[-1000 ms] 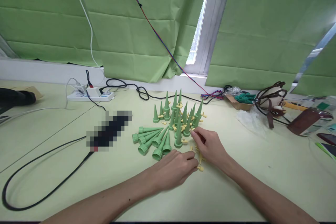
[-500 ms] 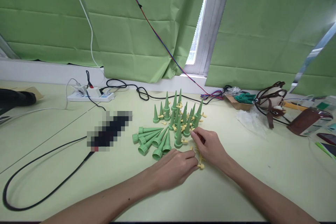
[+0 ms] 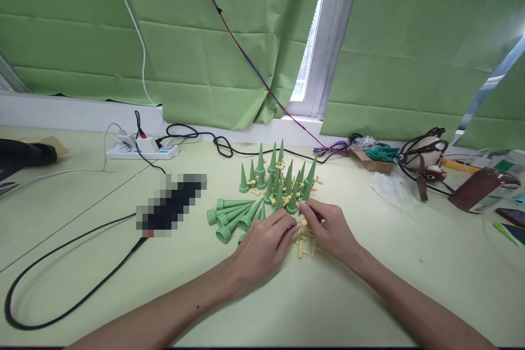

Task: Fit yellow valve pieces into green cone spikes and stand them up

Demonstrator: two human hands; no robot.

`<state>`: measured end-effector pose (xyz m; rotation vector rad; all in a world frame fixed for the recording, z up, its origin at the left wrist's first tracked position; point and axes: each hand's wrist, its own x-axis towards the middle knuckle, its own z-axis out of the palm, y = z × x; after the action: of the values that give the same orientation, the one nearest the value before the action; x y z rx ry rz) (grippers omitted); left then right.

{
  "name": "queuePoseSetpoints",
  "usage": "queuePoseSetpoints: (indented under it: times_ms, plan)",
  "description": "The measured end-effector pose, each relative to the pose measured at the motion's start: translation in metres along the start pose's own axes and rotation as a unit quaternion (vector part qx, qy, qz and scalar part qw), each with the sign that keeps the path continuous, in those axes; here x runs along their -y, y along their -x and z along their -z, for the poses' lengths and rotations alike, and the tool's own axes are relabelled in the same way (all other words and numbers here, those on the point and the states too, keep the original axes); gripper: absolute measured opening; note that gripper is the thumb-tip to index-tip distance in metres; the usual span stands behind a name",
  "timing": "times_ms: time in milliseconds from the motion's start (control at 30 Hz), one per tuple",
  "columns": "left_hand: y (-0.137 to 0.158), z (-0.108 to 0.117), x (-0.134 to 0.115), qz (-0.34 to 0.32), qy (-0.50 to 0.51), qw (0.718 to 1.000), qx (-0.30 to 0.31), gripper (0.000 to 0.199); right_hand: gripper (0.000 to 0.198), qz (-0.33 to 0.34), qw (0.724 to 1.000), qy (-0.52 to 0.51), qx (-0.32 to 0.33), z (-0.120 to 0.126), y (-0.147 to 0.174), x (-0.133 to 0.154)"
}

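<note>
My left hand (image 3: pixel 266 240) is closed in a pinch, with a small yellow plastic valve (image 3: pixel 304 222) at its fingertips. Just to the right, my right hand (image 3: pixel 332 227) also pinches; what sits between its thumb and finger is too small to make out. Several loose yellow valves (image 3: pixel 300 249) lie on the table below and between the hands. Behind my fingers stand several green plastic spikes (image 3: pixel 292 202), points up, many with yellow valves at their bases. Several more green spikes (image 3: pixel 229 213) lie on their sides to the left, partly hidden by my left hand.
A blurred dark object (image 3: pixel 172 205) with a black cable lies to the left. At the back are a white power strip (image 3: pixel 141 150) and black cables. A cardboard box (image 3: pixel 371 161), clear plastic bag (image 3: pixel 394 191) and brown case (image 3: pixel 484 188) stand on the right.
My left hand has moved up and away from me to the spikes' front edge, uncovering loose yellow valves. My right hand has barely shifted.
</note>
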<state>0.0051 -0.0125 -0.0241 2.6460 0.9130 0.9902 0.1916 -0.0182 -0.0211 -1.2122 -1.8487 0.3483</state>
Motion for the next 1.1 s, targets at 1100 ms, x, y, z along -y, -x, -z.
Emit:
queuePoseSetpoints:
  times_ms: [1100]
  plan:
    - [-0.0038, 0.0057, 0.0019, 0.056, 0.029, 0.996, -0.062, 0.011, 0.021, 0.022, 0.996, -0.083, 0.013, 0.0044, 0.0026, 0.0066]
